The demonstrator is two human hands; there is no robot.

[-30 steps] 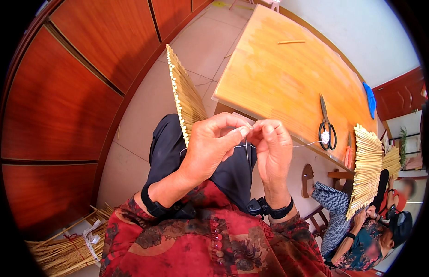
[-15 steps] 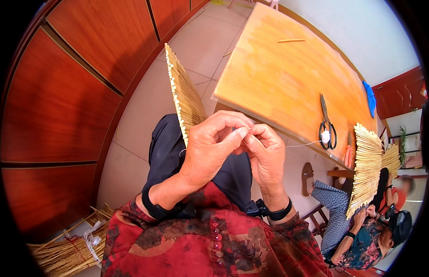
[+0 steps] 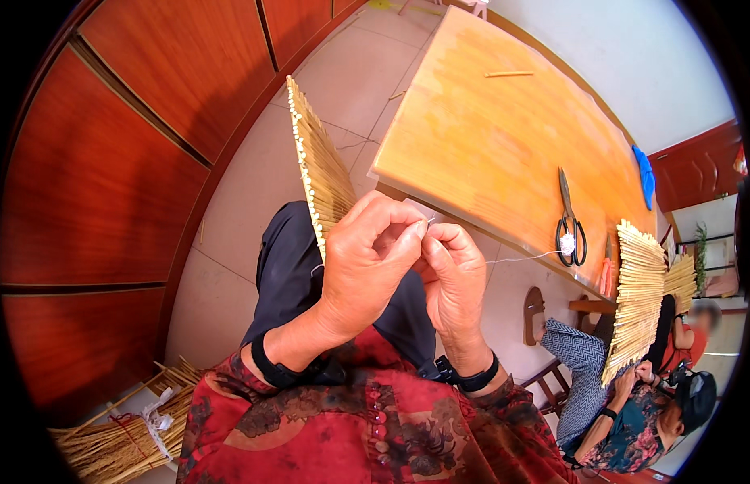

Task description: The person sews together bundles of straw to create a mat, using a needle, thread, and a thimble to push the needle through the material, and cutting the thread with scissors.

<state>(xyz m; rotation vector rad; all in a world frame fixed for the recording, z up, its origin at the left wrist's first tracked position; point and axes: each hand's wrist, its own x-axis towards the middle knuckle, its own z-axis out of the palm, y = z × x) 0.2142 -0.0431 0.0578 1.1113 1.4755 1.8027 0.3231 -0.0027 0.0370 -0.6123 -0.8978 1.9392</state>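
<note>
My left hand (image 3: 365, 256) and my right hand (image 3: 457, 284) meet fingertip to fingertip above my lap, both pinching a thin white thread (image 3: 520, 260). A short bit of the thread pokes up above the fingertips; whether a needle is there is too small to tell. From my right hand the thread runs to a small white ball of thread (image 3: 567, 243) lying on the handles of black scissors (image 3: 564, 202). Just beyond my left hand, a mat of straw-coloured stalks (image 3: 322, 169) stands tilted against my leg, its lower part hidden by that hand.
The wooden table (image 3: 472, 137) bears a loose stalk (image 3: 509, 74), an orange-handled tool (image 3: 607, 270) and a blue cloth (image 3: 643, 177). A stalk bundle (image 3: 121, 436) lies lower left, near red-brown cabinets (image 3: 101, 202). At right, a person (image 3: 633, 423) holds another stalk mat (image 3: 637, 298).
Both hands have shifted slightly to the left, still pinched together. A bit of thread now shows above the fingertips. The thread to the ball stays stretched out.
</note>
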